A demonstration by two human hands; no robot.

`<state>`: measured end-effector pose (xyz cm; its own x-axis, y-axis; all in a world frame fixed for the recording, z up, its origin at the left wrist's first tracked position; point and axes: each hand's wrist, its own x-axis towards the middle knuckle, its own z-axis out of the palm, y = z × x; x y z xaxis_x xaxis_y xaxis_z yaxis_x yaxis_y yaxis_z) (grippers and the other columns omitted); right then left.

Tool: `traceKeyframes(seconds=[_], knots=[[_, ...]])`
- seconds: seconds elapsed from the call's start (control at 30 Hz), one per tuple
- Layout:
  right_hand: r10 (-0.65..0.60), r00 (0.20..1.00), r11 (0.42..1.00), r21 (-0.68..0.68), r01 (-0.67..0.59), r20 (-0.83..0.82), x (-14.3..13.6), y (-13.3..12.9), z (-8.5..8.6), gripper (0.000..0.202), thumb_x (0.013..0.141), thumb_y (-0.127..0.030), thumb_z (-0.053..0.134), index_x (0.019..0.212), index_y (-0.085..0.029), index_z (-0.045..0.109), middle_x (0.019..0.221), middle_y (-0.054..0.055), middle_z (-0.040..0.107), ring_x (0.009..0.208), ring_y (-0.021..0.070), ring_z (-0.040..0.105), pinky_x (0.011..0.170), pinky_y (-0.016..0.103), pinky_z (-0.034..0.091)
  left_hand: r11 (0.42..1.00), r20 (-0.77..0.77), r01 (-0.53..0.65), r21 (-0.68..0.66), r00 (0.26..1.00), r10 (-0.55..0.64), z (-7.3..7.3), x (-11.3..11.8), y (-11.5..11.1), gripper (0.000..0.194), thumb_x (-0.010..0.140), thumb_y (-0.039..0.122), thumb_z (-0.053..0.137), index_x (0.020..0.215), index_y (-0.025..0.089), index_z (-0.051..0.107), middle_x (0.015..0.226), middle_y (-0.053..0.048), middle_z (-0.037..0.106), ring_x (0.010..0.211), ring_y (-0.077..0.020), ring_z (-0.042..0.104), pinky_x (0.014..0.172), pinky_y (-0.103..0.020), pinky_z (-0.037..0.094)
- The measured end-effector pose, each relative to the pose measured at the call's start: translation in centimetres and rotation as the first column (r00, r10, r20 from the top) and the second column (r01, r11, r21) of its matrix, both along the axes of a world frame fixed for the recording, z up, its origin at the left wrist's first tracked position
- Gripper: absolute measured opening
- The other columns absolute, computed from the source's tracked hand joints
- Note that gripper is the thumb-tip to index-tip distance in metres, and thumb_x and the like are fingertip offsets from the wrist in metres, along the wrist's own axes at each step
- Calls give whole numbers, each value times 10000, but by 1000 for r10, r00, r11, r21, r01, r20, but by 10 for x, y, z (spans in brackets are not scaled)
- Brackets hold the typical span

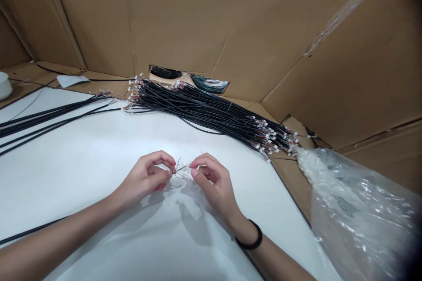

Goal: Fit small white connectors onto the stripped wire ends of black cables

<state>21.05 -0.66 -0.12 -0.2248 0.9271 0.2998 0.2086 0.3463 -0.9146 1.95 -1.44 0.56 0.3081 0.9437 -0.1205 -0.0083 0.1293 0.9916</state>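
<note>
My left hand (150,173) pinches the end of a black cable (33,230), most of which is hidden behind my forearm. Several thin coloured wires (180,169) fan out from the fingertips toward the right. Close by on the other side is my right hand (212,180), thumb and index finger drawn together at the tip of one straight wire. Whether that wire lies between those fingertips is too small to make out. Both hands are just above the white tabletop (138,246).
Behind my hands lies a large bundle of black cables (204,109) with small white connectors at both ends. More black cables (49,116) stretch off to the left. A clear plastic bag (359,210) is at the right. Cardboard walls (184,17) enclose the back; a white cup-like container (4,86) stands far left.
</note>
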Motion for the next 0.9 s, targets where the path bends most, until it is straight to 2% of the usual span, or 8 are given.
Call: traceKeyframes(seconds=[0.1, 0.23, 0.33, 0.6, 0.67, 0.77, 0.83, 0.9], knots=[[1, 1000, 999, 39, -1, 23, -1, -1, -1, 128, 827, -268, 597, 833, -149, 643, 826, 27, 543, 477, 61, 404, 460, 237, 327, 1000, 8, -16, -22, 1000, 16, -1, 0, 0, 222, 789, 273, 580, 976, 153, 587, 781, 20, 565, 501, -57, 441, 451, -191, 317], [1, 997, 994, 111, -9, 72, -3, -3, -1, 81, 792, -224, 623, 799, -144, 633, 788, 17, 523, 461, 53, 373, 434, 223, 326, 996, -64, -33, -78, 998, 29, -1, 1, 2, 368, 820, 400, 578, 1051, 116, 615, 526, 67, 444, 456, -68, 357, 453, -198, 260], [-14, 994, 987, 162, -4, 107, -4, -6, 0, 53, 762, -192, 633, 761, -141, 618, 762, 12, 517, 441, 45, 347, 414, 217, 315, 996, -85, -34, -87, 996, 26, -2, 2, 4, 429, 827, 455, 564, 1059, 100, 630, 482, 69, 426, 447, -69, 332, 457, -202, 234], [-24, 986, 980, 197, -9, 166, -8, -9, -3, 99, 795, -211, 638, 739, -132, 654, 700, 34, 578, 421, 52, 339, 381, 212, 293, 998, -84, -20, -57, 996, 15, -6, 0, 6, 396, 831, 492, 581, 970, 126, 641, 477, 58, 453, 438, -66, 347, 445, -192, 246], [-34, 984, 966, 258, -13, 177, -9, -10, -4, 102, 813, -201, 631, 733, -140, 651, 682, 30, 585, 423, 56, 342, 378, 209, 293, 998, -79, -19, -52, 997, 15, -8, 0, 6, 380, 825, 485, 597, 961, 132, 637, 472, 58, 458, 436, -65, 346, 441, -187, 251], [-104, 965, 881, 473, -23, 240, -10, -14, -3, 65, 827, -179, 627, 768, -155, 643, 680, 28, 598, 451, 72, 405, 403, 211, 333, 998, -70, -26, -53, 997, 23, -9, 0, 6, 353, 819, 479, 610, 916, 141, 628, 475, 58, 465, 432, -62, 349, 435, -182, 261], [-170, 933, 777, 625, -71, 317, -10, -17, -2, 56, 844, -164, 615, 793, -159, 638, 689, 33, 615, 497, 90, 488, 432, 216, 373, 998, -61, -19, -57, 998, 16, -10, 0, 6, 343, 823, 480, 606, 877, 142, 620, 471, 57, 465, 427, -60, 349, 431, -181, 260], [-235, 889, 685, 716, -135, 393, -10, -20, 0, 61, 863, -149, 602, 815, -152, 640, 704, 41, 640, 525, 103, 544, 441, 221, 395, 998, -53, -15, -61, 999, 11, -11, -1, 5, 333, 825, 476, 607, 857, 144, 616, 467, 55, 468, 424, -59, 352, 429, -180, 258]])
